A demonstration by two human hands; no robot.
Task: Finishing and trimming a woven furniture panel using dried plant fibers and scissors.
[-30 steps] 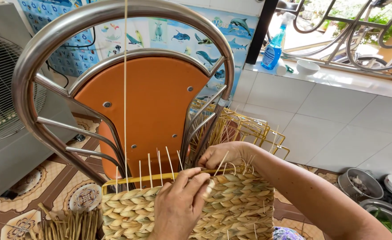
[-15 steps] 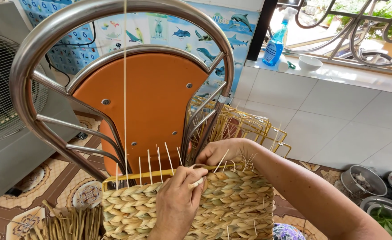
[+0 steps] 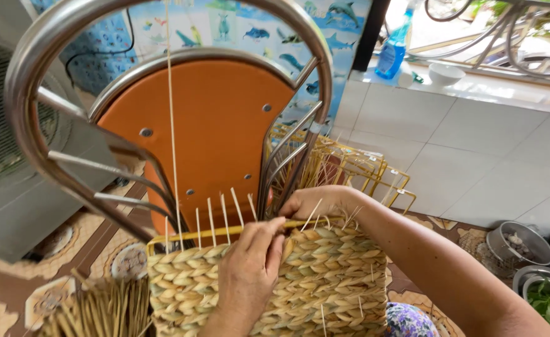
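Observation:
A half-woven basket (image 3: 331,281) of braided pale straw fills the lower middle, built on a yellow wire frame (image 3: 188,236) with thin upright straw stalks (image 3: 224,215) sticking up from its rim. My left hand (image 3: 248,271) lies on the front of the weave, its fingertips pinched on the straw braid at the top rim. My right hand (image 3: 315,203) curls over the rim's far right corner and grips the basket there. One long stalk (image 3: 172,112) rises straight up out of view.
An overturned metal chair (image 3: 32,143) with an orange seat (image 3: 212,125) stands right behind the basket. Spare yellow wire frames (image 3: 375,175) lean against the white tiled wall. Loose straw (image 3: 100,309) lies lower left. Metal bowls (image 3: 518,243) sit right, and a fan (image 3: 7,137) stands left.
My left hand has slid up the weave, so its fingertips now pinch at the rim. My right hand stays on the corner. The view has shifted slightly.

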